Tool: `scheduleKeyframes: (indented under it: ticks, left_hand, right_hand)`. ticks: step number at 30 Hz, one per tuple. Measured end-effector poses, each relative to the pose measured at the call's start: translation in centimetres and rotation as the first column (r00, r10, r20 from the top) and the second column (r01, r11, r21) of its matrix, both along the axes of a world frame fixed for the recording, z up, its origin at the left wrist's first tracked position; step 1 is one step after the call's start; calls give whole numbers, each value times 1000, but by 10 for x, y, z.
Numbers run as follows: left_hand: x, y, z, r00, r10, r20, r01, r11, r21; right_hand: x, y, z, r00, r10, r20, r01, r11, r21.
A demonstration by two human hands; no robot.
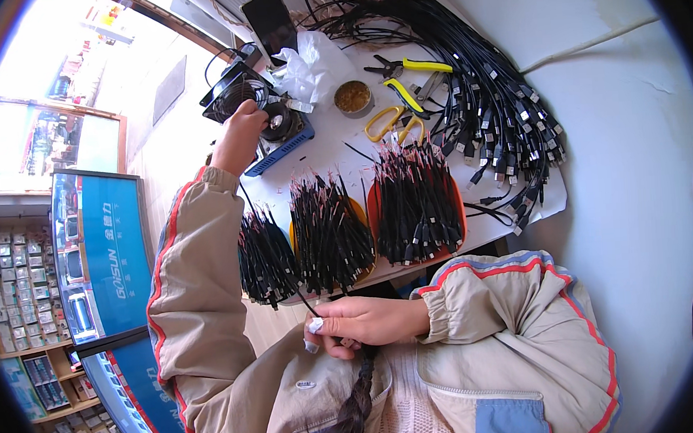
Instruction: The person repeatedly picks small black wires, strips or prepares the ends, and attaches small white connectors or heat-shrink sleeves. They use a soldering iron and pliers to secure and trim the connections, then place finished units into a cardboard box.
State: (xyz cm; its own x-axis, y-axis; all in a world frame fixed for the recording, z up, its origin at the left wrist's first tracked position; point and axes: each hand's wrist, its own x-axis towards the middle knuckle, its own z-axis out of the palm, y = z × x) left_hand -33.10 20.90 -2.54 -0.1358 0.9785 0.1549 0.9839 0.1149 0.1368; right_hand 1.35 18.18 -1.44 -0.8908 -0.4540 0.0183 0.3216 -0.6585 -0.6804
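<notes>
My left hand is raised at the far left of the table, fingers closed together beside a round black part on a small blue box-shaped device. Whatever those fingers grip is too small to make out. Close to my body, my right hand pinches a thin black cable that points up and left. White wrapping covers fingertips of this hand. Between the hands stand bunches of short black USB cables with stripped reddish ends up, some in a yellow container and a red container.
A black fan with a wire guard stands behind the device. Farther back are a phone, white crumpled plastic and a round tin. Yellow-handled scissors, yellow-handled pliers and a large cable heap lie right.
</notes>
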Motion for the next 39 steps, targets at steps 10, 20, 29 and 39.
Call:
scheduleKeyframes:
  ticks: [10, 20, 29, 39]
  left_hand:
    - [-1, 4, -2, 1000, 7, -12, -7, 1000, -3]
    - [20, -89, 109, 942, 178, 286, -290, 860, 419]
    - [-1, -281, 231, 782, 183, 596, -614, 389, 687]
    - [-40, -269, 102, 682, 122, 721, -661, 524, 537]
  right_hand:
    - [-1, -1, 1, 1000, -22, -4, 23, 998, 51]
    - [0, -49, 14, 968, 230, -103, -211, 963, 165]
    - [12, -46, -17, 991, 99, -91, -51, 902, 428]
    - [54, -8, -43, 971, -117, 209, -23, 821, 571]
